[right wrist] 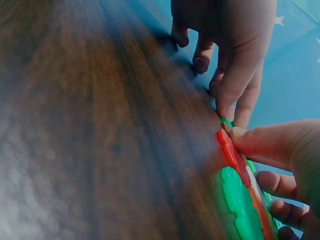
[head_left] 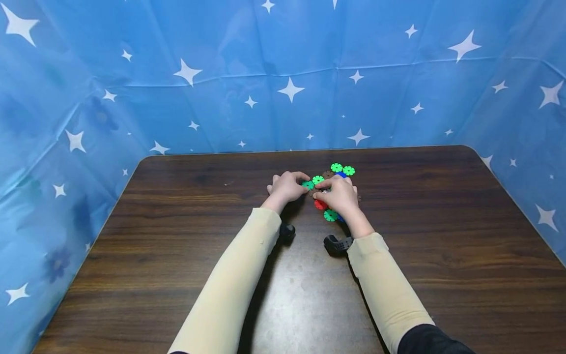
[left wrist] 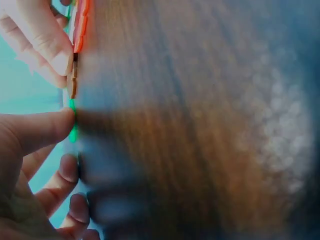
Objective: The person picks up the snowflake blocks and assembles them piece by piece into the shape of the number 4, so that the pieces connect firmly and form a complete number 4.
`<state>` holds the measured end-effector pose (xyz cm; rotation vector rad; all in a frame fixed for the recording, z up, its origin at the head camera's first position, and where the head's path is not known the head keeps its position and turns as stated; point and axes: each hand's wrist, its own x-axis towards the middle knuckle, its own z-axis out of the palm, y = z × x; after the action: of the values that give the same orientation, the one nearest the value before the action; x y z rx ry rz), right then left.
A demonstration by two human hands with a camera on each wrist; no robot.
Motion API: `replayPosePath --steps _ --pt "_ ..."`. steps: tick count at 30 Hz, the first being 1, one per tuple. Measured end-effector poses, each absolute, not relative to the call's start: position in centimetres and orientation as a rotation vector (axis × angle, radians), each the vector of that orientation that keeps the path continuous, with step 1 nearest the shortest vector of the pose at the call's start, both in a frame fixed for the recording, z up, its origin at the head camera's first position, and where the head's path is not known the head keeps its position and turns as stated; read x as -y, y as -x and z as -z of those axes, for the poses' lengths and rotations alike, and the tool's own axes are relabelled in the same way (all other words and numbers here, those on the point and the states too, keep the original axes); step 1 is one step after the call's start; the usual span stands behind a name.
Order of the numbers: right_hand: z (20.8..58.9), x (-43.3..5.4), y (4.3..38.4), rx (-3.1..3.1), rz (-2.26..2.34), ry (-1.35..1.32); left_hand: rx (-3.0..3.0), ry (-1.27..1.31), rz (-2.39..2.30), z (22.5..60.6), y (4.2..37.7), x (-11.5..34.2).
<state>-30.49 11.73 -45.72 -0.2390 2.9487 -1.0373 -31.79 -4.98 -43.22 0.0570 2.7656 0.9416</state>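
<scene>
Flat, notched plastic snowflake discs are joined in a cluster on the table's far middle. My left hand [head_left: 286,188] pinches a green snowflake disc [left wrist: 73,134] at the cluster's left end, between thumb and forefinger. From the right, my right hand [head_left: 341,194] pinches a brown snowflake disc [left wrist: 74,86] beside the green one. A red snowflake disc [head_left: 320,204] and another green disc [head_left: 329,215] show below the right hand. Beyond it are a light green disc [head_left: 318,180], two more light green ones and part of a blue disc [head_left: 341,174]. My right hand hides the cluster's middle.
The dark wooden table [head_left: 185,255] stretches out on both sides of the cluster. A blue curtain [head_left: 230,113] with white stars hangs behind the table's far edge. Black wrist devices [head_left: 337,245] sit below both hands.
</scene>
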Motion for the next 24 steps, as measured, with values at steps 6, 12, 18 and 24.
replayPosePath --steps 6,12,18,24 --pt "45.8 -11.6 30.7 -2.965 1.005 0.246 -2.817 -0.035 -0.858 43.1 31.9 4.7" --pt "45.6 -11.7 30.8 -2.974 0.985 0.265 -2.861 -0.161 -0.726 43.0 32.3 4.7" --pt "45.4 -11.7 30.9 -2.965 1.050 0.288 -2.824 -0.532 -0.773 43.3 33.2 5.8" --pt "45.2 -11.7 30.8 -2.910 1.205 0.301 -2.729 -0.571 -1.148 43.7 33.1 7.6"
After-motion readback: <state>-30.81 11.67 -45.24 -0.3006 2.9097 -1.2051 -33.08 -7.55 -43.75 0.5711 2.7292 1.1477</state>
